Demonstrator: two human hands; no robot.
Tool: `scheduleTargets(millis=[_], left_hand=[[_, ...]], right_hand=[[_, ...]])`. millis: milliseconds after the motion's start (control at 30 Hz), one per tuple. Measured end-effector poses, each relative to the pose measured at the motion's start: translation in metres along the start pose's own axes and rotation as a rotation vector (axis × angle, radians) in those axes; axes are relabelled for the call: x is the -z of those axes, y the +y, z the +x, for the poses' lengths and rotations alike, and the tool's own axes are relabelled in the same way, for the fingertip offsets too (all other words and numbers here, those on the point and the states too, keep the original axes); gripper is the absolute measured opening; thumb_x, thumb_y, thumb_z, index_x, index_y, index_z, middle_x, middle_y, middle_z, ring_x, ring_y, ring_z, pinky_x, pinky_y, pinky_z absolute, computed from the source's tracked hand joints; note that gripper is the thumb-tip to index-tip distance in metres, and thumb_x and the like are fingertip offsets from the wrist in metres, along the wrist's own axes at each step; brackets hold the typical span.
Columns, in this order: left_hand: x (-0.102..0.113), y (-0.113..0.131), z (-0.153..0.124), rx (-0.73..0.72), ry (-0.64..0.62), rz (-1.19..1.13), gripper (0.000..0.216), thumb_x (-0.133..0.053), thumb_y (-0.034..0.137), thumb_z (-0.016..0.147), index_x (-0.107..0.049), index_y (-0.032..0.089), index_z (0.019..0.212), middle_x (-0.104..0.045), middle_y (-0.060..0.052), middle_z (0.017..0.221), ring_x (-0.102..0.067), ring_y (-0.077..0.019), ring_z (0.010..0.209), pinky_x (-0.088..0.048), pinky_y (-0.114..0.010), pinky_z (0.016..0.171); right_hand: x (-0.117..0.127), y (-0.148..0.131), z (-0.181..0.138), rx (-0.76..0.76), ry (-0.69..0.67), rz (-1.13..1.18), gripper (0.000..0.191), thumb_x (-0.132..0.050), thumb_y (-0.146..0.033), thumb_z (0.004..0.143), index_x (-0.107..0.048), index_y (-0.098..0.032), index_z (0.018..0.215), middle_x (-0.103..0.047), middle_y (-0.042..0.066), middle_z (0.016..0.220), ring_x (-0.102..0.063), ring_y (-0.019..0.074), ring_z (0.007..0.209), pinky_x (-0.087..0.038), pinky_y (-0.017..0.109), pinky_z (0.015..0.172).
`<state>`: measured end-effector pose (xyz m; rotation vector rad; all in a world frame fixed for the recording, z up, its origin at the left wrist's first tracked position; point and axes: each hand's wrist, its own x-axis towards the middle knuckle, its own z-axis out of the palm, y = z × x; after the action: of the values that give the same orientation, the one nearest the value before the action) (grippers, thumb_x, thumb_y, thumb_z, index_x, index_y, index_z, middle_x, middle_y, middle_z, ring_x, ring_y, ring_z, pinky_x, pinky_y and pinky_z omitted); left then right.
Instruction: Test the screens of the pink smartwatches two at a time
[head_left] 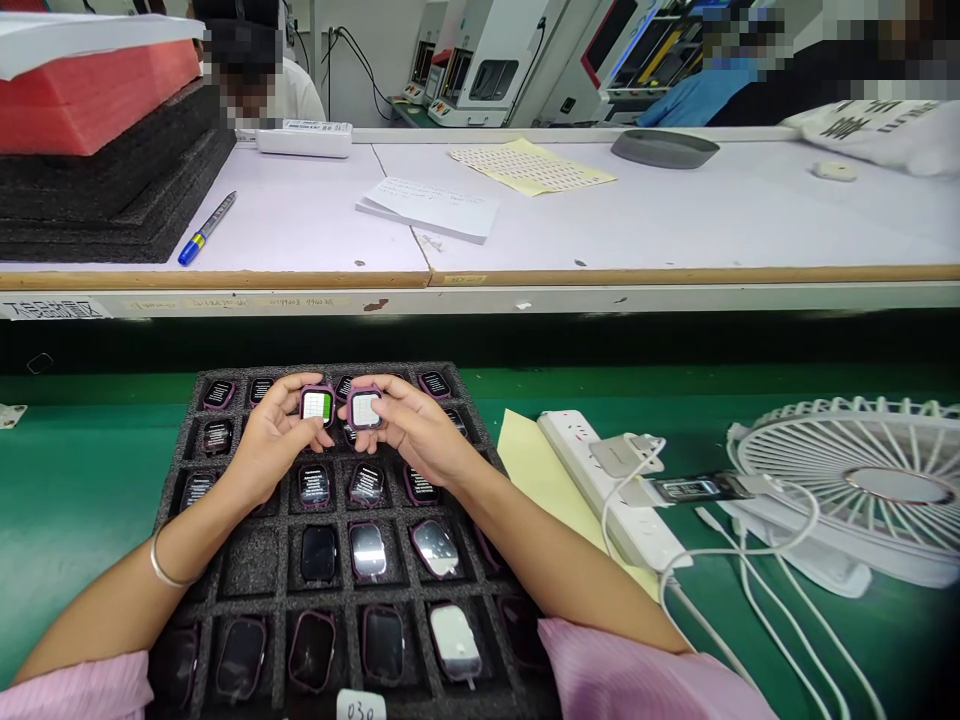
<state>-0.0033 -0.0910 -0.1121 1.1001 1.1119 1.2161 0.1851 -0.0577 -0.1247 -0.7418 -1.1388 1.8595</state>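
Note:
My left hand (283, 430) is closed on a smartwatch case (317, 404) with a purple frame, its screen lit white and green with a grid. Close beside it, my right hand (409, 425) grips another purple-framed smartwatch case (365, 409) whose screen is mostly white. Both are held above a black foam tray (281, 590) divided into compartments. Many pockets hold similar watch cases; those in the upper rows show white text. Lower down, a dark-screened case (319, 553) and a white-screened case (454, 640) lie in their pockets. My forearms hide parts of the tray.
To the right are a power strip (611, 490) with white cables, a yellow sheet (529, 460) and a white fan (855, 490). A raised shelf (300, 225) behind carries black foam (112, 190), a pen (208, 228), papers (427, 208) and a grey dish (665, 148). People sit beyond.

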Motion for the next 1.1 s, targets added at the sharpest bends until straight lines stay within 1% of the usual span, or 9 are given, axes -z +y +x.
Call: scheduleTargets(millis=[67, 167, 400, 533, 667, 800, 967, 1100], left_hand=[[-0.0001, 0.0014, -0.0006, -0.001, -0.005, 0.012, 0.040, -0.071, 0.025, 0.075, -0.057, 0.018, 0.112, -0.065, 0.000, 0.092, -0.064, -0.0088, 0.058, -0.050, -0.022, 0.054], [-0.0001, 0.0035, -0.0013, 0.002, 0.002, 0.025, 0.035, -0.072, 0.030, 0.076, -0.059, 0.018, 0.107, -0.065, 0.001, 0.088, -0.062, -0.0087, 0.054, -0.049, -0.022, 0.051], [0.0019, 0.0051, 0.0012, -0.018, 0.048, 0.031, 0.034, -0.076, 0.038, 0.076, -0.060, 0.019, 0.100, -0.064, 0.004, 0.075, -0.060, -0.0087, 0.050, -0.047, -0.021, 0.049], [0.0014, 0.0038, 0.0025, -0.024, 0.070, 0.031, 0.035, -0.077, 0.039, 0.075, -0.060, 0.019, 0.098, -0.065, 0.003, 0.077, -0.058, -0.0081, 0.049, -0.047, -0.021, 0.048], [0.0011, 0.0007, 0.0024, -0.049, 0.060, 0.037, 0.036, -0.077, 0.035, 0.075, -0.060, 0.019, 0.102, -0.065, 0.003, 0.080, -0.059, -0.0077, 0.051, -0.046, -0.020, 0.050], [0.0019, -0.0019, 0.0030, -0.072, 0.039, 0.040, 0.040, -0.077, 0.027, 0.073, -0.058, 0.019, 0.108, -0.065, 0.002, 0.087, -0.061, -0.0076, 0.056, -0.048, -0.021, 0.053], [0.0009, -0.0021, 0.0027, -0.069, 0.024, 0.024, 0.044, -0.076, 0.021, 0.072, -0.057, 0.020, 0.111, -0.066, 0.001, 0.093, -0.062, -0.0069, 0.059, -0.050, -0.020, 0.055], [-0.0002, -0.0036, 0.0014, -0.056, 0.003, -0.013, 0.048, -0.076, 0.018, 0.070, -0.056, 0.020, 0.114, -0.066, -0.001, 0.100, -0.064, -0.0066, 0.061, -0.050, -0.019, 0.056]], right_hand=[[0.0004, 0.0006, 0.0011, -0.007, 0.008, 0.018, 0.032, -0.071, -0.039, 0.083, -0.063, -0.020, 0.108, -0.075, 0.004, 0.088, -0.067, 0.0122, 0.058, -0.051, 0.025, 0.056], [0.0013, 0.0017, 0.0029, 0.005, 0.021, 0.020, 0.034, -0.073, -0.042, 0.083, -0.063, -0.020, 0.106, -0.075, 0.003, 0.084, -0.067, 0.0112, 0.056, -0.050, 0.022, 0.053], [0.0015, 0.0005, 0.0055, 0.002, 0.012, 0.020, 0.029, -0.070, -0.035, 0.085, -0.061, -0.020, 0.108, -0.075, 0.002, 0.084, -0.067, 0.0109, 0.055, -0.051, 0.022, 0.052], [0.0013, 0.0003, 0.0051, 0.003, 0.000, 0.039, 0.029, -0.070, -0.032, 0.084, -0.061, -0.020, 0.108, -0.075, 0.002, 0.084, -0.069, 0.0112, 0.057, -0.052, 0.022, 0.054], [0.0024, 0.0022, 0.0038, 0.020, -0.015, 0.040, 0.037, -0.074, -0.029, 0.080, -0.060, -0.021, 0.112, -0.076, 0.003, 0.091, -0.071, 0.0128, 0.063, -0.055, 0.025, 0.058], [0.0031, 0.0044, 0.0037, 0.041, -0.027, 0.025, 0.045, -0.078, -0.024, 0.075, -0.060, -0.022, 0.116, -0.074, 0.002, 0.093, -0.072, 0.0136, 0.067, -0.057, 0.026, 0.062], [0.0014, 0.0057, 0.0027, 0.067, -0.041, 0.007, 0.047, -0.078, -0.018, 0.075, -0.059, -0.022, 0.118, -0.070, 0.001, 0.094, -0.072, 0.0132, 0.071, -0.057, 0.026, 0.065], [0.0018, 0.0075, 0.0022, 0.080, -0.036, -0.012, 0.047, -0.077, -0.017, 0.075, -0.059, -0.023, 0.118, -0.068, 0.001, 0.093, -0.071, 0.0144, 0.072, -0.057, 0.029, 0.067]])
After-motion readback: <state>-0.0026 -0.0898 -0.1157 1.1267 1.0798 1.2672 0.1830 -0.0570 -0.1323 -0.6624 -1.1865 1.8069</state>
